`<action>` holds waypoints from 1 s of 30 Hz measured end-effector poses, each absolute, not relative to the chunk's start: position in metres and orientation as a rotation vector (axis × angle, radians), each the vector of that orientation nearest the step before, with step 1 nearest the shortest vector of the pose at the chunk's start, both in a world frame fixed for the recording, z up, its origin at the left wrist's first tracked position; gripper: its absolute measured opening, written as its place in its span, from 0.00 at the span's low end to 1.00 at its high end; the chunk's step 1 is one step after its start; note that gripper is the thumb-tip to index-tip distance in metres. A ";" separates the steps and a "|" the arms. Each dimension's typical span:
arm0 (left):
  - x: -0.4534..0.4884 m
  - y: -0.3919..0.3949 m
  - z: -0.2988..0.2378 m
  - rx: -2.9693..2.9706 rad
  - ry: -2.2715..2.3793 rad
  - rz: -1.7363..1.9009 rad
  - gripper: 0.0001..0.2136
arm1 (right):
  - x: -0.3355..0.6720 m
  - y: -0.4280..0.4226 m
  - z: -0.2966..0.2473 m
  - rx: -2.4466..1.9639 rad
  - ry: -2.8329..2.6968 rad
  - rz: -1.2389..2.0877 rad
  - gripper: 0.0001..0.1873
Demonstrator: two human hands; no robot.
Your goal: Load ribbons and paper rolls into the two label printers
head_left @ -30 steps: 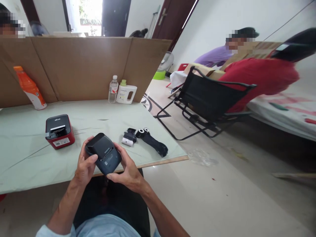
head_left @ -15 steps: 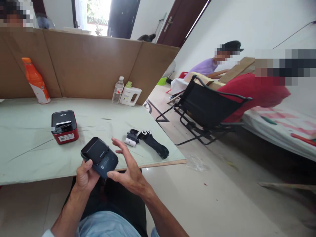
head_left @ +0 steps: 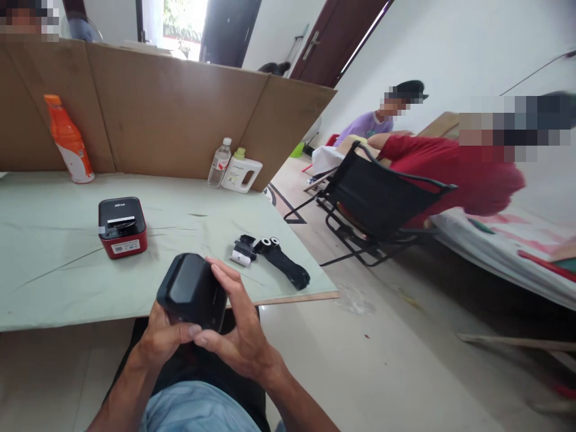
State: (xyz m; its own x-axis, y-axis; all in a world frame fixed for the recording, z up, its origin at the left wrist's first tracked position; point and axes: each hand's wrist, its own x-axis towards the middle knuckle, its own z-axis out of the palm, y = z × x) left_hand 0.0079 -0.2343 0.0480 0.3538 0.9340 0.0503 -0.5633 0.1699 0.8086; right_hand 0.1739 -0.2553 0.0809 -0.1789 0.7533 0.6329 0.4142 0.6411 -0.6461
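Observation:
A dark portable label printer is held between both hands, just off the table's front edge and tilted so that its rounded end faces me. My left hand grips its near left side from below, thumb along the lower edge. Around the right side, my right hand is closed, with fingertips on the far edge and the thumb at the near corner. On the table, a red and black printer stands to the left. To the right lie small paper rolls and black pieces beside a black strap.
A cardboard screen runs along the table's back. Before it stand an orange bottle, a clear water bottle and a white jug. Right of the table are a black folding chair, a person in red and a person in purple.
The label printer has been tipped up, so its top panel turned away to the right. My right hand, earlier spread beside it, has closed on its right side.

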 end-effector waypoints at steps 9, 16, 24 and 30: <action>-0.008 -0.241 0.081 1.291 0.660 1.109 0.56 | 0.181 -0.278 0.072 -0.910 -1.749 0.342 0.52; -0.006 -0.254 0.082 1.405 0.737 1.172 0.55 | 0.184 -0.291 0.070 -0.898 -1.703 0.362 0.52; -0.001 -0.260 0.090 1.639 0.697 1.194 0.50 | 0.189 -0.298 0.062 -0.892 -1.674 0.277 0.47; 0.005 -0.261 0.094 1.609 0.672 1.190 0.47 | 0.195 -0.300 0.068 -0.908 -1.733 0.101 0.53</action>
State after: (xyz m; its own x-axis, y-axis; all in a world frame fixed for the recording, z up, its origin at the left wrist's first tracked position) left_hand 0.0045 -0.2608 0.0943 0.3653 0.8509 0.3776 -0.1160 -0.3609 0.9254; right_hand 0.1950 -0.2996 0.0681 -0.0821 0.6129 0.7859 0.5176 0.7001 -0.4920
